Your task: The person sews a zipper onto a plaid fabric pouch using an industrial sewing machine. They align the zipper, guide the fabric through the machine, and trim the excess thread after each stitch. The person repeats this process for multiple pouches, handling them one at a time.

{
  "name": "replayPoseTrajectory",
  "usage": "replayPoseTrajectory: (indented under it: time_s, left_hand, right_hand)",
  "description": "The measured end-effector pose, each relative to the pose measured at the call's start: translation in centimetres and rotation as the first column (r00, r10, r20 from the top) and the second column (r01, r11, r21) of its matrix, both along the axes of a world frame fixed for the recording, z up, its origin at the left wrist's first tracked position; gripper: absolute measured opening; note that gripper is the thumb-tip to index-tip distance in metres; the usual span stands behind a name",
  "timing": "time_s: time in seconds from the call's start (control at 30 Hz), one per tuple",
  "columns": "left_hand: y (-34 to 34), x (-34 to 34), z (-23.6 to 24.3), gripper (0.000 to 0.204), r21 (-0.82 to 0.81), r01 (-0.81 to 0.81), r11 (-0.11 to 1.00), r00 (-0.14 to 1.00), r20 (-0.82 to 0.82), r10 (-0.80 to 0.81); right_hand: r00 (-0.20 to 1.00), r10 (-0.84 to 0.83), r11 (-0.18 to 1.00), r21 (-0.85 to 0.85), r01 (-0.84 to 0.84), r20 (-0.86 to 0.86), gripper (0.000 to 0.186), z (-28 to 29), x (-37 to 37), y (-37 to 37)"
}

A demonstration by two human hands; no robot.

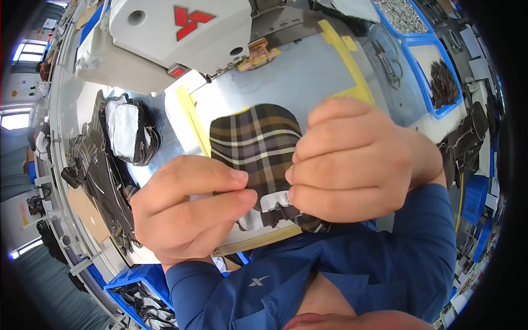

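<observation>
A plaid fabric piece (256,140) in brown, black and white hangs between my two hands, its rounded end toward the sewing machine. My left hand (192,206) is closed in a pinch at its left edge, thumb and forefinger together. My right hand (352,159) is closed with curled fingers on its right edge; what lies under those fingers is hidden. White backing and a small dark buckle-like part (278,213) show at the piece's near end. Beneath it spreads the pale work plate (297,77) with yellow tape along its sides.
A white sewing machine head (159,38) stands over the far left. Scissors (388,63) lie at the right, beside blue trays of small metal parts (401,16) and dark strips (443,82). Stacked fabric pieces (129,129) and plaid fabric (99,176) lie left. A blue crate (137,280) sits below.
</observation>
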State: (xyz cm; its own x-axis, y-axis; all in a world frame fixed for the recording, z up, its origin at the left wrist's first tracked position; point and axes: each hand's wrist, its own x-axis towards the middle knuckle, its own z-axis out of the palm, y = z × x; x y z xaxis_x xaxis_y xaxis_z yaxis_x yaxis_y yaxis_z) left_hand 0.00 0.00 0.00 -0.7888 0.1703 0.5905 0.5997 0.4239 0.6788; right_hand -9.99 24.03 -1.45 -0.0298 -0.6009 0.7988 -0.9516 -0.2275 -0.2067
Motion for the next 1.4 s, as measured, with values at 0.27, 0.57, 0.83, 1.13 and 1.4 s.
replayPoseTrajectory:
  time_s: [0.27,0.57,0.83,1.13,1.4]
  left_hand:
    - [-0.2,-0.6,-0.1,0.027,-0.238,0.030,0.971,0.966,-0.243,-0.090]
    - [-0.4,-1.6,-1.1,0.025,-0.323,0.044,0.945,0.881,-0.434,-0.190]
    - [0.9,-0.7,-0.8,0.014,-0.293,0.001,0.956,0.928,-0.356,-0.110]
    - [0.3,-1.4,-1.5,0.013,0.050,0.295,0.954,0.951,-0.112,-0.288]
    - [-0.3,-2.8,-4.0,0.051,0.436,0.299,0.849,0.895,0.181,-0.408]
  right_hand:
    - [1.000,0.008,0.998,-0.060,-0.007,0.021,0.003,-0.5,0.2,-0.6]
    - [0.996,0.054,0.998,0.023,-0.055,0.065,0.004,0.1,0.0,-0.1]
    - [0.990,0.093,0.991,0.091,-0.103,0.107,0.005,0.3,0.1,0.4]
    - [0.976,0.122,0.991,0.037,-0.130,0.178,0.008,-0.1,-0.2,0.3]
    - [0.848,-0.072,0.996,0.077,0.037,0.526,0.018,-1.1,0.3,-0.3]
